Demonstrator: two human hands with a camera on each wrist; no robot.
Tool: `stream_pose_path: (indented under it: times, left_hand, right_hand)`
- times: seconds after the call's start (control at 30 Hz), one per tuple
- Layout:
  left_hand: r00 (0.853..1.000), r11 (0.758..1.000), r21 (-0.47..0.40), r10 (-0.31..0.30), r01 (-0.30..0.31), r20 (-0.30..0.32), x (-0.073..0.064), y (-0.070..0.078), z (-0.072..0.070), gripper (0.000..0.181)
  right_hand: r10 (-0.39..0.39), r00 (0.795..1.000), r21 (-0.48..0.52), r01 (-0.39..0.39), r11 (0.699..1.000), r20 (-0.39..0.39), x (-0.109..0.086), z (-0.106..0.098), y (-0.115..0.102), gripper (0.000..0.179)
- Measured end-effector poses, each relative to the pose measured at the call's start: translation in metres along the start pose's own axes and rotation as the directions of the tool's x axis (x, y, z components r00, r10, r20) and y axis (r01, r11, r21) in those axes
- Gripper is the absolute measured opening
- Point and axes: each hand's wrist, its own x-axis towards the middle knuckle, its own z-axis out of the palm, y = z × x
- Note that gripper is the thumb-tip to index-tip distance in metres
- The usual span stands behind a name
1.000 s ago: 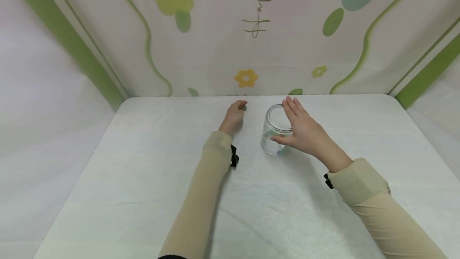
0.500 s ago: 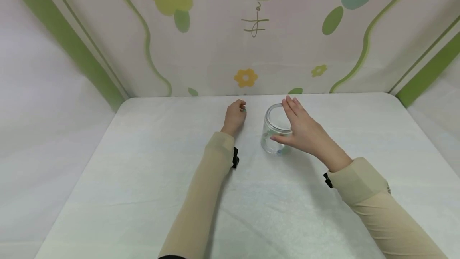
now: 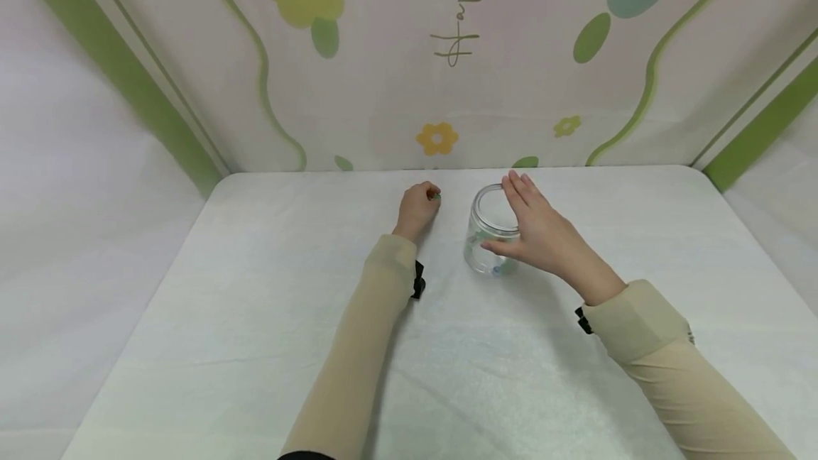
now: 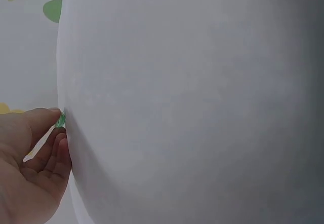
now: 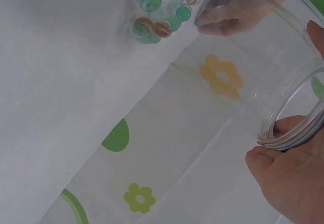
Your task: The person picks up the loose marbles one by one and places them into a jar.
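Note:
In the head view, a clear round jar (image 3: 473, 236) stands upright toward the back of the white table, right of centre. My right hand (image 3: 543, 236) holds it from the right, fingers at the far rim and thumb along the near side. Several green and red-striped marbles (image 5: 150, 1) lie at the jar's bottom in the right wrist view. To the jar's left, my left hand (image 3: 417, 210) is low over the table near the back edge. Its thumb and fingertips pinch a green glass marble (image 4: 60, 119), partly hidden by them in the head view.
Behind the table (image 3: 255, 304) hangs a white cloth backdrop (image 3: 377, 91) with printed flowers and lettering, close past both hands. White cloth also hangs at the left and right sides.
My left hand has drawn slightly nearer and its fingers have closed more tightly around the marble. The right hand and the jar keep their place.

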Motion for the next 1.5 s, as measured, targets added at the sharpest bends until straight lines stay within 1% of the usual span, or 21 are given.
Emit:
stream_pose_path:
  times: [0.1,0.17,0.33,0.43,0.53,0.6,0.63,0.67,0.73,0.8,0.83,0.87,0.93,0.97,1.0,1.07,1.13,1.2,1.27,1.37,1.5]
  left_hand:
    - [1.0,1.0,0.005,0.006,-0.006,-0.002,-0.001,0.001,0.0,0.022]
    - [1.0,1.0,-0.014,0.004,-0.004,-0.013,-0.001,0.001,0.0,0.022]
    - [0.999,0.99,-0.14,-0.031,0.025,-0.037,-0.002,-0.001,0.0,0.022]
    - [0.996,0.97,-0.231,-0.08,0.071,-0.027,-0.002,-0.004,0.0,0.023]
    - [0.993,0.931,-0.345,-0.121,0.117,0.01,-0.002,-0.005,-0.003,0.025]
    - [0.989,0.889,-0.433,-0.143,0.15,0.047,-0.002,-0.003,-0.007,0.028]
    - [0.986,0.858,-0.486,-0.155,0.169,0.07,-0.003,-0.002,-0.01,0.03]
    - [0.982,0.817,-0.545,-0.161,0.187,0.096,-0.003,0.0,-0.012,0.032]
    - [0.974,0.726,-0.649,-0.178,0.227,0.142,-0.004,0.005,-0.018,0.036]
    - [0.965,0.622,-0.738,-0.188,0.26,0.182,-0.005,0.011,-0.023,0.04]
    - [0.962,0.579,-0.768,-0.188,0.271,0.198,-0.006,0.014,-0.025,0.042]
    - [0.96,0.545,-0.791,-0.184,0.278,0.211,-0.007,0.017,-0.028,0.044]
    - [0.96,0.501,-0.82,-0.175,0.278,0.219,-0.009,0.023,-0.032,0.044]
    - [0.96,0.483,-0.831,-0.17,0.277,0.221,-0.01,0.026,-0.034,0.044]
    - [0.962,0.472,-0.839,-0.163,0.272,0.221,-0.011,0.029,-0.036,0.043]
    - [0.966,0.459,-0.85,-0.138,0.258,0.218,-0.013,0.035,-0.04,0.041]
    - [0.971,0.463,-0.854,-0.102,0.238,0.215,-0.016,0.04,-0.044,0.04]
    - [0.973,0.485,-0.846,-0.059,0.222,0.222,-0.019,0.046,-0.048,0.041]
    - [0.972,0.523,-0.827,-0.016,0.207,0.233,-0.023,0.051,-0.052,0.042]
    - [0.967,0.592,-0.786,0.043,0.18,0.253,-0.031,0.06,-0.058,0.042]
    - [0.953,0.697,-0.71,0.132,0.107,0.272,-0.044,0.067,-0.065,0.038]
  right_hand:
    - [0.006,1.0,0.003,-0.006,1.0,0.004,0.0,0.0,0.0,0.105]
    - [0.005,1.0,0.002,-0.005,1.0,0.004,0.0,-0.001,0.0,0.105]
    - [0.003,1.0,0.001,-0.003,1.0,0.001,0.0,-0.001,-0.001,0.105]
    - [0.003,1.0,0.001,-0.003,1.0,-0.001,0.0,-0.001,-0.001,0.105]
    - [0.002,1.0,0.0,-0.002,1.0,-0.002,0.0,-0.001,-0.001,0.105]
    - [0.002,1.0,0.001,-0.002,1.0,0.0,0.0,-0.001,0.0,0.105]
    - [0.002,1.0,0.001,-0.002,1.0,-0.001,0.0,0.0,0.0,0.105]
    - [0.002,1.0,0.003,-0.002,1.0,0.0,0.0,0.0,0.0,0.105]
    - [0.004,1.0,0.006,-0.004,1.0,0.002,0.0,-0.001,0.0,0.105]
    - [0.005,1.0,0.009,-0.005,1.0,0.004,0.0,-0.001,0.0,0.105]
    - [0.004,1.0,0.009,-0.004,1.0,0.005,0.0,-0.001,0.0,0.105]
    - [0.005,1.0,0.011,-0.005,1.0,0.007,0.0,-0.001,0.0,0.104]
    - [0.005,1.0,0.012,-0.005,1.0,0.011,0.0,-0.002,-0.001,0.104]
    - [0.006,1.0,0.013,-0.006,1.0,0.012,0.0,-0.002,-0.001,0.104]
    - [0.007,1.0,0.015,-0.007,1.0,0.013,0.0,-0.002,-0.001,0.104]
    - [0.009,1.0,0.019,-0.009,1.0,0.014,0.0,-0.002,-0.001,0.104]
    - [0.01,1.0,0.024,-0.01,1.0,0.015,0.0,-0.002,-0.002,0.104]
    - [0.011,1.0,0.029,-0.011,1.0,0.017,-0.001,-0.002,-0.002,0.104]
    - [0.012,1.0,0.033,-0.012,0.999,0.02,-0.001,-0.002,-0.002,0.104]
    - [0.013,1.0,0.032,-0.014,0.999,0.021,-0.001,-0.003,-0.001,0.104]
    - [0.011,1.0,0.033,-0.012,0.999,0.02,-0.001,-0.003,-0.002,0.104]
